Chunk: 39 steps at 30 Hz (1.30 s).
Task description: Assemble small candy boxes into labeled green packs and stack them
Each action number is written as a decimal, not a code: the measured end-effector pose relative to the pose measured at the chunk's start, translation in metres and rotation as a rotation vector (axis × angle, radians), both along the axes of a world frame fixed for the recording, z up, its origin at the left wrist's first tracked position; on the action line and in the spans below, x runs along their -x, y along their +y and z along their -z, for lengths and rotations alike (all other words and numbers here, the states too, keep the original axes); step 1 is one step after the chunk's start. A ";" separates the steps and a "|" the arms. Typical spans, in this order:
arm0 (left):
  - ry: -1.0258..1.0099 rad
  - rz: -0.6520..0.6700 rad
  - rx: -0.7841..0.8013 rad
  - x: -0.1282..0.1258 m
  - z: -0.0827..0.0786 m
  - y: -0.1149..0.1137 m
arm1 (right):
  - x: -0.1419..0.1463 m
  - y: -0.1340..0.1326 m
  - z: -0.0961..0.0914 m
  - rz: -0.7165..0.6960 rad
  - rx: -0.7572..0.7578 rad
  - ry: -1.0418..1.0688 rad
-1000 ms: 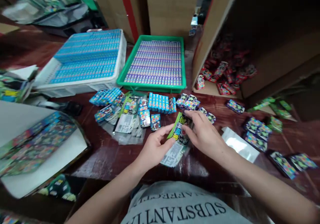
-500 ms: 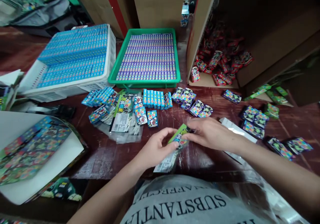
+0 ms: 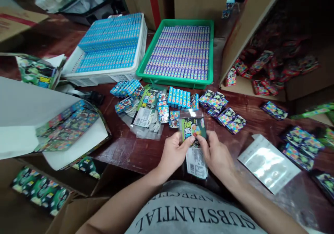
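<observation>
A clear plastic bag with a green and black printed card point(image 3: 191, 124) is held upright in front of my body. My left hand point(image 3: 174, 152) pinches its left edge, thumb on the front. On the opposite edge, my right hand point(image 3: 217, 155) grips it with the thumb also across the print. Below the thumbs a white barcode label point(image 3: 197, 162) shows. What lies behind the bag is hidden. Just beyond it are small blue boxes point(image 3: 174, 118), and to their left lies a pile of similar printed bags point(image 3: 146, 105).
A white basket point(image 3: 104, 77) of blue boxes and a green tray point(image 3: 177, 81) of purple boxes stand at the back. Purple boxes point(image 3: 227, 117) lie loose on the table. A large carton point(image 3: 247, 25) with red packets stands right, near a shiny white sheet point(image 3: 270, 162).
The view has swung left. The bag, tilted before, now stands straight and faces me. My right hand has moved from its upper end to its right edge.
</observation>
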<state>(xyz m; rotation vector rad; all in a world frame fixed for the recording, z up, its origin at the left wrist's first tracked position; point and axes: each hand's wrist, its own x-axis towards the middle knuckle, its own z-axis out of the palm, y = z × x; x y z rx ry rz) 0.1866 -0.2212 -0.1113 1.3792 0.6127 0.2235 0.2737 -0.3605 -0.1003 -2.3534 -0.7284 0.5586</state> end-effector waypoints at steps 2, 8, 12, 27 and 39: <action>0.035 -0.122 -0.019 0.018 0.008 -0.001 | 0.012 0.012 0.010 -0.031 0.078 -0.057; 0.009 -0.571 0.212 0.067 0.029 0.011 | -0.017 0.073 0.017 -0.483 -0.151 -0.167; -0.053 -0.637 0.363 0.073 0.035 0.009 | -0.044 0.123 0.016 -0.605 0.017 -0.346; -0.041 1.212 -1.412 0.036 -0.030 0.094 | -0.043 -0.050 0.010 -0.385 -0.374 -0.249; 0.231 0.795 -1.458 -0.005 0.000 0.030 | -0.055 -0.110 0.033 -0.377 -0.037 -0.395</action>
